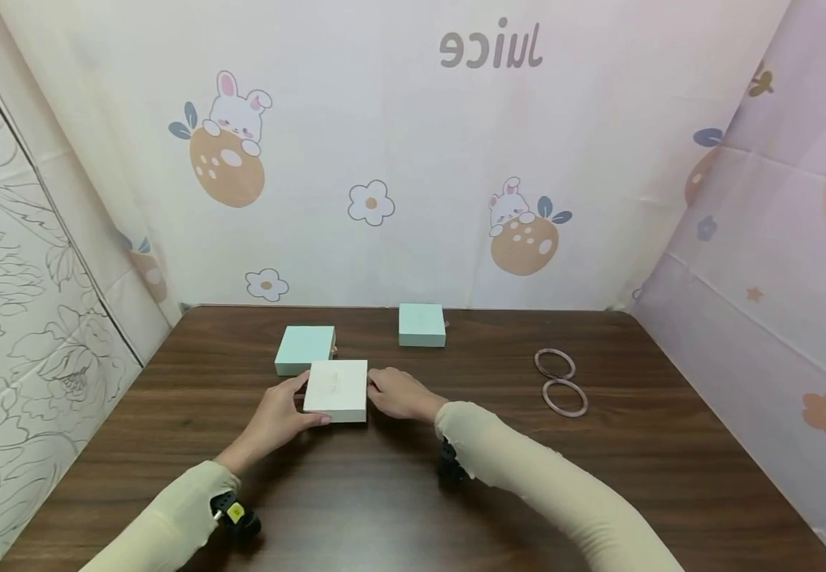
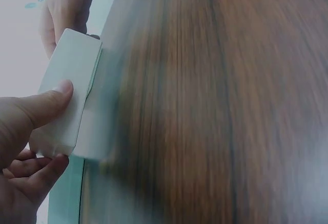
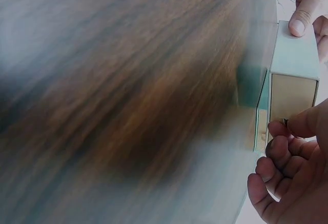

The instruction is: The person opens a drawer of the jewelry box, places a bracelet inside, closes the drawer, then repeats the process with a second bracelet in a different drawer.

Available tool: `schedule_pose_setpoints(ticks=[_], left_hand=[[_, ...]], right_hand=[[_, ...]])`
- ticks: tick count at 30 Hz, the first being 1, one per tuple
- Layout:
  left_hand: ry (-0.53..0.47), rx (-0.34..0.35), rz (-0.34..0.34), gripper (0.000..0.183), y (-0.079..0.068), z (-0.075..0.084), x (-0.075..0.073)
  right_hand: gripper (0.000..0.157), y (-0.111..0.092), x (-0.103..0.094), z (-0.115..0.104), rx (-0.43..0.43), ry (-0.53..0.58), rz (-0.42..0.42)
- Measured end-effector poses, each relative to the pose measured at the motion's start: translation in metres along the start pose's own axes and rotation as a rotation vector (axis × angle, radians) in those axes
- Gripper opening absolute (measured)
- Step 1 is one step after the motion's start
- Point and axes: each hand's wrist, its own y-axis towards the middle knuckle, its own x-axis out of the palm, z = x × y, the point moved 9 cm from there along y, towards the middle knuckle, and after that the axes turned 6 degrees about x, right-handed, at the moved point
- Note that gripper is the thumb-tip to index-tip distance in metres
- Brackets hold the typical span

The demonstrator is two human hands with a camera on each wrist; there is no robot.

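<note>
A small white box is held over the middle of the table. My left hand grips its left end, the thumb lying along the near side and the other fingers round the end and far side. At the right end, my right hand pinches a small dark pull tab between thumb and index finger. This tab sits on the box's tan end face. The right hand's other fingers are curled below. In the head view, the box overlaps a mint-green box behind it.
Another mint-green box stands near the back edge of the dark wooden table. To the right lie two pinkish rings, an upper ring and a lower ring, meeting at their edges. A printed curtain hangs behind.
</note>
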Motion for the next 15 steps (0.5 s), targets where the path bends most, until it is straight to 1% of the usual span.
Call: schedule_pose_setpoints(ticks=[7, 15], left_hand=[[-0.02, 0.013, 0.012, 0.083, 0.007, 0.015, 0.017], [-0.03, 0.007, 0.035, 0.081, 0.015, 0.033, 0.037]], right_hand=[[0.027, -0.015, -0.01, 0.017, 0.018, 0.0, 0.001], [0.028, -0.031, -0.021, 0.038, 0.048, -0.014, 0.017]])
